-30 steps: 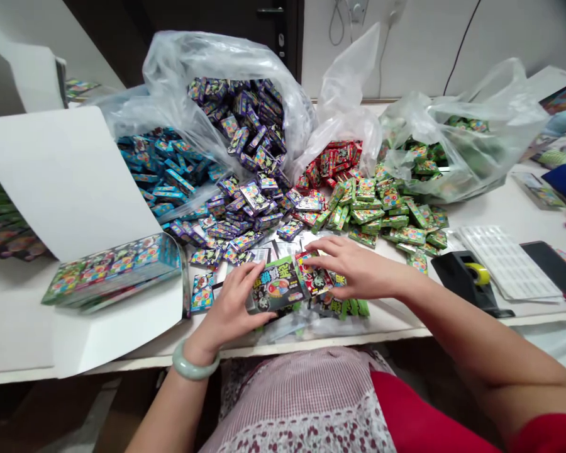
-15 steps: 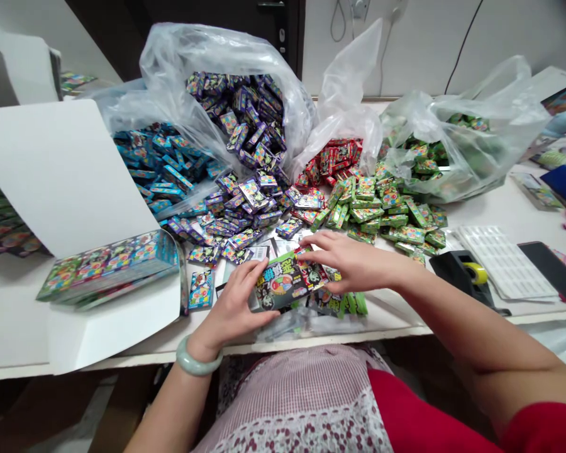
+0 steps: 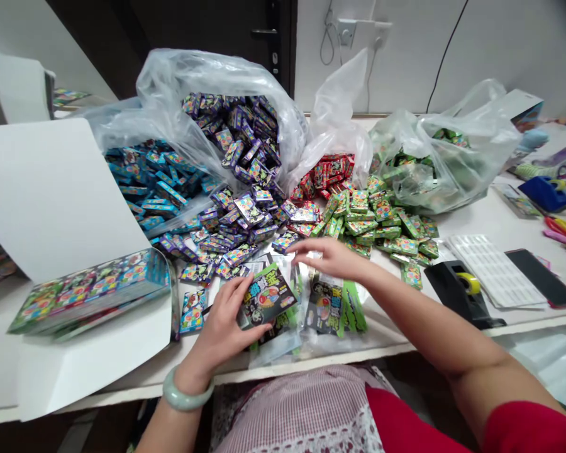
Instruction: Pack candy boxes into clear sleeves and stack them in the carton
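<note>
My left hand grips a black-and-green printed packet near the table's front edge, thumb in front and fingers behind its left side. Just right of that packet and above it, my right hand has its fingers stretched and nothing visible in them. Below it lie more black-and-green packets in clear plastic. Beyond my hands spreads a heap of small purple boxes, with small red boxes and small green boxes to its right. A blue packet lies left of my left hand.
An open white carton with a row of printed boxes stands at left. Clear bags line the back, one holding blue boxes. At right lie a tape dispenser, white label sheets and a phone.
A small red box at my right fingers, over the packet, is no longer visible. My right hand has drawn off the packet, which my left hand still holds, now tilted.
</note>
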{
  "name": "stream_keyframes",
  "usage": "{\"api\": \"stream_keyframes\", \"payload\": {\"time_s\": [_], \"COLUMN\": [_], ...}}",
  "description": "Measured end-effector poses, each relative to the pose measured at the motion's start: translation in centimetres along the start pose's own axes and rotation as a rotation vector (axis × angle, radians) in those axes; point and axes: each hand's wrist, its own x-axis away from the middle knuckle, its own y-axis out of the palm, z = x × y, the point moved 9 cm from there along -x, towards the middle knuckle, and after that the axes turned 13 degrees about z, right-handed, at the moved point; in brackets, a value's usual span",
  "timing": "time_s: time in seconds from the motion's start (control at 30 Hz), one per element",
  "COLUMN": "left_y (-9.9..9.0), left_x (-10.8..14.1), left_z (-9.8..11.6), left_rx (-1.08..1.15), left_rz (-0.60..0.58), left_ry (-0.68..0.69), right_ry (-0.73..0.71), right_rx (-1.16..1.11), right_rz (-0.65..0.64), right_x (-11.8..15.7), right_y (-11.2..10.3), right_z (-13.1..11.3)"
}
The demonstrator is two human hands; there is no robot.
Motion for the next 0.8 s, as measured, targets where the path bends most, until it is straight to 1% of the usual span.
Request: {"api": "stream_keyframes", "payload": {"time_s": [0.03, 0.07, 0.1, 0.17, 0.23, 0.27, 0.33, 0.4, 0.47, 0.53, 0.57, 0.63, 0.7, 0.73, 0.77, 0.8], "left_y": [-0.2, -0.5, -0.7, -0.9, -0.9, -1.0, -1.1, -1.4, -1.6, -1.8, -1.8, -1.6, -1.2, -1.0, -0.7, -0.6], "left_x": [0.0, 0.0, 0.0, 0.0, 0.1, 0.1, 0.2, 0.3, 0.5, 0.5, 0.4, 0.1, -0.2, -0.3, -0.4, -0.4], "left_z": [-0.4, -0.7, -1.0, -1.4, -1.6, -1.6, -1.8, -2.2, -2.7, -3.1, -3.2, -3.1, -2.4, -2.0, -1.5, -1.1], "left_rx": [-0.012, -0.022, -0.031, -0.04, -0.046, -0.051, -0.061, -0.066, -0.067, -0.069, -0.073, -0.076, -0.073, -0.071, -0.067, -0.064], "left_rz": [0.018, 0.037, 0.051, 0.065, 0.069, 0.072, 0.083, 0.094, 0.104, 0.111, 0.115, 0.118, 0.112, 0.103, 0.092, 0.083], "left_ry": [-0.006, -0.01, -0.015, -0.02, -0.026, -0.031, -0.037, -0.04, -0.046, -0.052, -0.056, -0.056, -0.042, -0.029, -0.016, -0.005], "right_ry": [0.057, 0.131, 0.189, 0.223, 0.226, 0.225, 0.219, 0.205, 0.192, 0.203, 0.22, 0.265, 0.304, 0.311, 0.305, 0.291], "right_rx": [0.118, 0.303, 0.493, 0.607, 0.633, 0.637, 0.631, 0.62, 0.549, 0.337, 0.204, -0.002, -0.031, 0.006, 0.069, 0.153], "right_rz": [0.056, 0.11, 0.098, 0.066, 0.015, -0.005, -0.023, -0.005, 0.011, -0.026, -0.073, -0.224, -0.391, -0.433, -0.431, -0.383], "right_x": [-1.7, -3.5, -5.0, -7.8, -9.6, -10.1, -10.5, -9.9, -8.4, -6.1, -4.8, -1.9, 1.0, 2.1, 2.8, 3.3], "right_y": [-1.0, -2.1, -2.6, -2.7, -1.9, -1.5, -1.2, -2.0, -3.5, -4.6, -4.7, -4.0, -2.5, -1.8, -1.4, -1.4], "right_z": [2.0, 4.3, 6.4, 9.3, 11.0, 11.5, 11.6, 10.9, 9.7, 8.8, 8.4, 8.0, 8.2, 8.5, 8.7, 8.9]}}
